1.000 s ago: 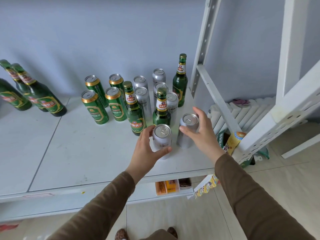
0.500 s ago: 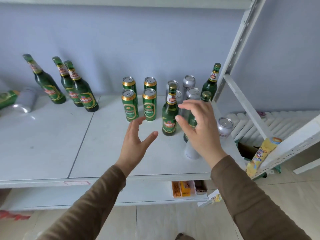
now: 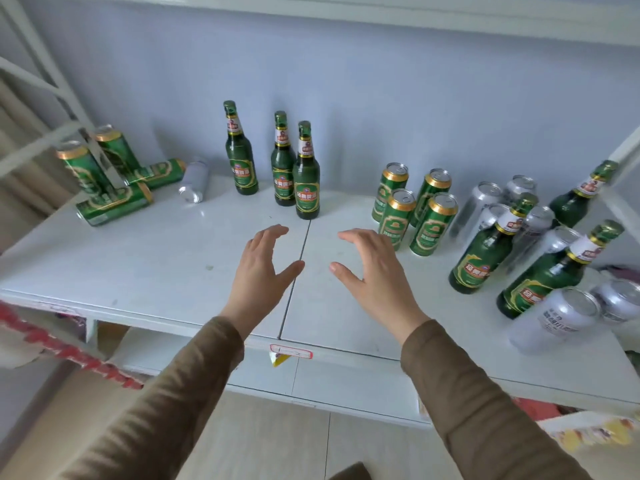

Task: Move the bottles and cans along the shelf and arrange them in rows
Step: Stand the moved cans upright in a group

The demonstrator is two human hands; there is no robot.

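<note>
My left hand (image 3: 261,271) and my right hand (image 3: 372,268) hover open and empty over the middle of the white shelf (image 3: 166,258), palms facing each other. Three green bottles (image 3: 306,174) stand upright just beyond them near the wall. Several upright green cans (image 3: 431,223) stand to the right, in a two-by-two block. Further right are silver cans (image 3: 557,322) and three more green bottles (image 3: 488,251). At the far left, green cans (image 3: 114,202) lie or lean in a heap, with a silver can (image 3: 194,180) lying on its side.
A white diagonal brace and upright of the shelf frame (image 3: 52,84) cross the left end, in front of the heaped cans. A lower shelf (image 3: 346,382) sits under the front edge. A red-patterned strip (image 3: 69,351) hangs at the lower left.
Both hands let go of the silver cans at the right and moved left to the shelf's middle, open. The view has swung left, showing the left heap of cans.
</note>
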